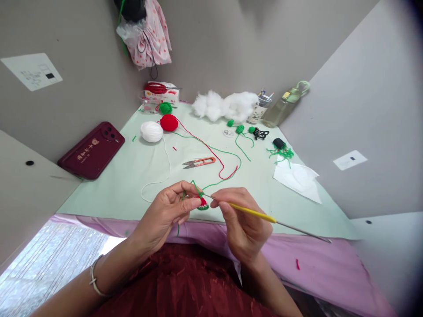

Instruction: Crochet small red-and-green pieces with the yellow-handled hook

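Pinched between the thumb and fingers of my left hand [172,209] is a small crochet piece [202,203], red in the middle with a white and green edge. Green yarn [193,184] loops over the left fingers and trails back across the table. My right hand [246,222] grips a crochet hook [254,212] by its yellow handle. The hook's thin metal tip reaches the top of the piece, and its other metal end points to the lower right. Part of the piece is hidden behind the left thumb.
Orange thread snips [199,163] lie just beyond my hands. White [151,131], red [169,123] and green [165,108] yarn balls sit back left, near a maroon phone [91,151]. White stuffing [224,107], a pen cup [259,110] and a bottle [283,108] stand at the back.
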A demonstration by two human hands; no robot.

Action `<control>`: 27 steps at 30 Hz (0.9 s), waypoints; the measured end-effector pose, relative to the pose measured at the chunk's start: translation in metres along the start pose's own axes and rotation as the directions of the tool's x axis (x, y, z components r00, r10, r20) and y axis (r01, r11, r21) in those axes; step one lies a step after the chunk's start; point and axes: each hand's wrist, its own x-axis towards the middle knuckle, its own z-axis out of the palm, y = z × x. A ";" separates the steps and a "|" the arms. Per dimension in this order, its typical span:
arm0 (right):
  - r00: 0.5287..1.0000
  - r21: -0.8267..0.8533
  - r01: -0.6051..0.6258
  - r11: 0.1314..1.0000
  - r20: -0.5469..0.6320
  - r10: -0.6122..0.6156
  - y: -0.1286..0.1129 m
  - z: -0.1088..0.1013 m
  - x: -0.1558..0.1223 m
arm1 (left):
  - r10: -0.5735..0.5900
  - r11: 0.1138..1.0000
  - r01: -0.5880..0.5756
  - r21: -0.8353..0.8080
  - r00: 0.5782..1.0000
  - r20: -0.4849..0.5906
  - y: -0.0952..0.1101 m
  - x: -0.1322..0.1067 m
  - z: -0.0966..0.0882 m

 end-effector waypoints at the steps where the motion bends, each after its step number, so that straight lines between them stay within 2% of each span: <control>1: 1.000 -0.008 0.013 1.000 0.003 -0.013 0.000 0.000 0.000 | 0.002 1.000 -0.002 0.001 1.000 -0.002 0.000 0.000 0.000; 8: 0.999 -0.054 0.042 0.998 0.005 -0.041 0.002 0.003 -0.001 | 0.007 1.000 -0.007 0.004 1.000 -0.003 0.001 0.001 0.003; 14: 0.990 -0.170 0.139 0.976 0.056 -0.131 -0.001 0.003 0.002 | 0.129 0.983 -0.117 0.144 0.988 -0.082 -0.005 -0.002 0.000; 19: 0.986 -0.206 0.169 0.964 0.050 -0.162 -0.001 0.006 0.000 | 0.218 0.957 -0.196 0.212 0.972 -0.086 -0.008 -0.002 -0.002; 23: 0.991 -0.193 0.132 0.972 0.020 -0.131 0.003 0.007 -0.002 | 0.178 0.973 -0.162 0.162 0.980 -0.088 -0.003 -0.002 0.002; 27: 0.998 -0.081 0.054 0.995 -0.035 -0.057 0.005 0.008 -0.001 | 0.100 0.992 -0.094 0.084 0.993 -0.066 0.001 -0.001 0.004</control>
